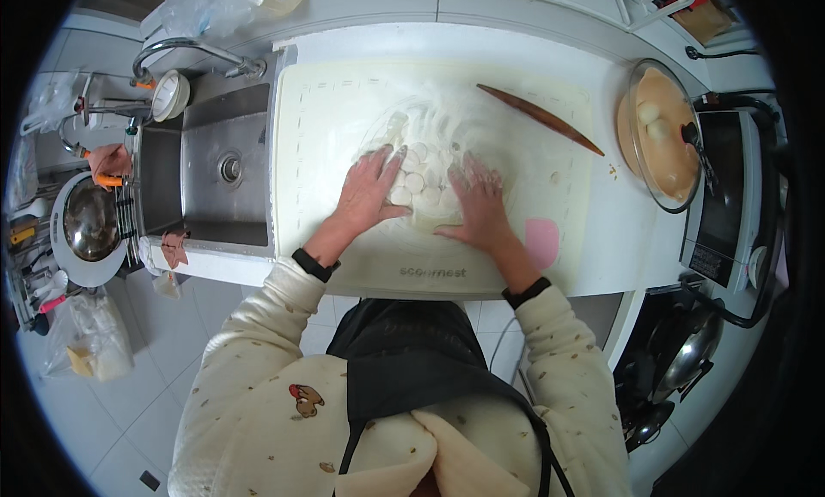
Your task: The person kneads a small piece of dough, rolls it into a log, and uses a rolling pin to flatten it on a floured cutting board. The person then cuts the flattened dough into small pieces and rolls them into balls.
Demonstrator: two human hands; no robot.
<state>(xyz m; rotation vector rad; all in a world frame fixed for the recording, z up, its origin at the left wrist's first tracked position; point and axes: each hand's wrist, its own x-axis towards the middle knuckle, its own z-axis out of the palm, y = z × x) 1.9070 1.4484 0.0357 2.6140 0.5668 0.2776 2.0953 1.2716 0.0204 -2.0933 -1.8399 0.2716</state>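
Several small round pieces of white dough (414,183) lie close together on a pale floured mat (318,230). To the left of them is my left hand (365,196), flat with fingers stretched and tips dusted with flour; its thumb reaches toward the nearest pieces. On the right side my right hand (481,206) lies palm down, fingers apart and floury, its thumb pointing inward. Both hands frame the dough pieces, and neither grips anything. Whether the fingertips touch the outer pieces, I cannot tell.
A tapered wooden rolling pin (541,119) lies at the mat's far right, and a pink scraper (541,243) near my right wrist. Farther right stand a large glass-rimmed bowl (634,119) and an oven (726,205). A steel sink (228,213) with a tap (193,46) adjoins on the left.
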